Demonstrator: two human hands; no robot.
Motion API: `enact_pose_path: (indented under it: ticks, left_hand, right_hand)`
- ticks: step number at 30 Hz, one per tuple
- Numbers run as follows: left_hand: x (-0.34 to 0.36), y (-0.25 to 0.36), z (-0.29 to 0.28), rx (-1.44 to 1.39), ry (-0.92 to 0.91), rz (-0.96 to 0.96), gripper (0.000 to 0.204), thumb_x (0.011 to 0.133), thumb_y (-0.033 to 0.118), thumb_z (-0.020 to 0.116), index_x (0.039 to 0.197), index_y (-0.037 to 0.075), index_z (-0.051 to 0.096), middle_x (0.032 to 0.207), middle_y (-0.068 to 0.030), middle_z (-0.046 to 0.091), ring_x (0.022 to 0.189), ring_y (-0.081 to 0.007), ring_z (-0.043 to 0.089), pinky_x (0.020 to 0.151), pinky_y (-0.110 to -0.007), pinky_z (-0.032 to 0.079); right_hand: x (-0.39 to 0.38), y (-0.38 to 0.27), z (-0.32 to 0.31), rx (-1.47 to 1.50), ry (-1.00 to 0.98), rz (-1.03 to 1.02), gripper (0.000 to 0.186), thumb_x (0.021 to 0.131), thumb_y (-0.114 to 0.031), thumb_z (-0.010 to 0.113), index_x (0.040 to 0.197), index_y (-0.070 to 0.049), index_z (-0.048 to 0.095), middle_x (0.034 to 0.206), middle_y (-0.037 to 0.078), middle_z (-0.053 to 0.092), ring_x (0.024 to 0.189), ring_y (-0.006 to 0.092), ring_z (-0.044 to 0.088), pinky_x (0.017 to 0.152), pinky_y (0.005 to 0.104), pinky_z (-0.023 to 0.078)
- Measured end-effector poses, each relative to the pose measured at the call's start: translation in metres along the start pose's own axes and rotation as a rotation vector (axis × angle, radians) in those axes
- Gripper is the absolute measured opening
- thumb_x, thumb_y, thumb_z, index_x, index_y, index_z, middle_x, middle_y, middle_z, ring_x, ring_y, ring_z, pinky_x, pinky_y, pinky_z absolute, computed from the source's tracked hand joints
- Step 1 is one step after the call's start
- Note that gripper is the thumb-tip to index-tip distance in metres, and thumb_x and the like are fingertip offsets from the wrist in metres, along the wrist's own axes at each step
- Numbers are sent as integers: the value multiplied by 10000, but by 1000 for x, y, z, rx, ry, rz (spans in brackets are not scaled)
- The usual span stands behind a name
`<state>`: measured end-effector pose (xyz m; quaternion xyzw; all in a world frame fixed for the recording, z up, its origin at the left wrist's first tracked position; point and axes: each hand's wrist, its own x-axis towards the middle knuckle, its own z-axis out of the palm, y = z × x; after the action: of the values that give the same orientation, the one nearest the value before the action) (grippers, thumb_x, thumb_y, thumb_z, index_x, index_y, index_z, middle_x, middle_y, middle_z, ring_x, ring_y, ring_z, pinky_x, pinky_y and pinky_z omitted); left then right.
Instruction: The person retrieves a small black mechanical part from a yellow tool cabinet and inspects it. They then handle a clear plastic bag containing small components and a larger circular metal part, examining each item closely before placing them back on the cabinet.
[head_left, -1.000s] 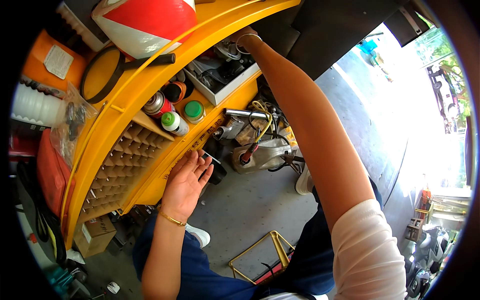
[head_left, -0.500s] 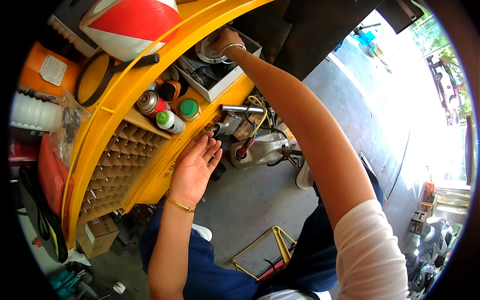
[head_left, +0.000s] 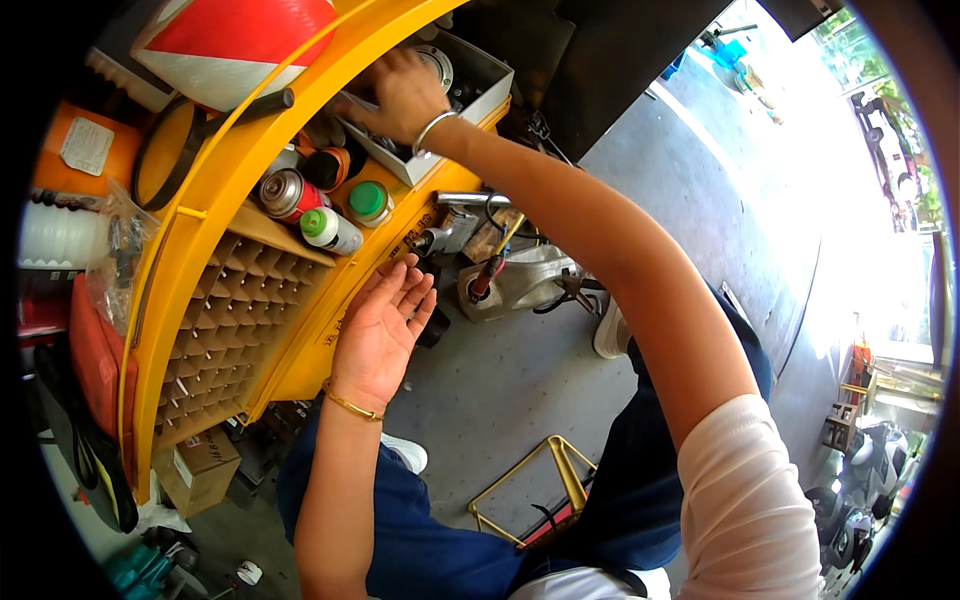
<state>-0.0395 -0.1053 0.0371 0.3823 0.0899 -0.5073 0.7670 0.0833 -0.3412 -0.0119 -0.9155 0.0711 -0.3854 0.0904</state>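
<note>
My right hand reaches over the near left side of a white open box on the yellow shelf. Its fingers look spread and slightly blurred, with nothing visible in them; some fingertips are hard to make out. A round silver metal part and dark pieces lie in the box beside the hand. Palm up, my left hand hangs in front of the yellow cabinet edge, open with loosely bent fingers and holding nothing. Near the box stand a green-lidded jar, a green-capped bottle and a red-and-silver spray can.
Below the shelf sits a cardboard divider grid. A red-and-white tape roll rests above the curved yellow frame. On the grey floor are a metal housing with cables and a gold-coloured frame by my legs.
My right hand has left the round metal part and moved left and toward me, to the box's near left side. My left hand has barely moved. The view has shifted slightly.
</note>
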Motion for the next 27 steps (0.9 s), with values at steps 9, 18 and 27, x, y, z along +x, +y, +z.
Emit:
enact_pose_path:
  ticks: [9,18,27]
  left_hand:
    - [2,-1,-4,-48,-14,-17,172,873,160,566,1021,73,579,932,1,582,940,-129,549,917,-301,430]
    - [6,-7,-1,-49,20,-57,174,876,155,560,1025,65,573,916,-1,579,934,-130,551,912,-303,433]
    - [6,-5,-3,-65,31,-69,181,873,156,566,1024,56,569,905,-6,573,924,-132,549,900,-301,442]
  right_hand:
    - [-6,-1,4,-146,-348,167,300,679,-307,631,903,-107,637,974,120,603,973,261,540,795,395,427]
    - [-11,-2,12,-155,-233,150,274,683,-280,631,853,-66,645,929,99,621,975,258,548,806,381,440]
    - [-1,43,-16,351,-123,534,272,689,-275,667,926,-144,697,894,145,650,852,304,612,800,346,483]
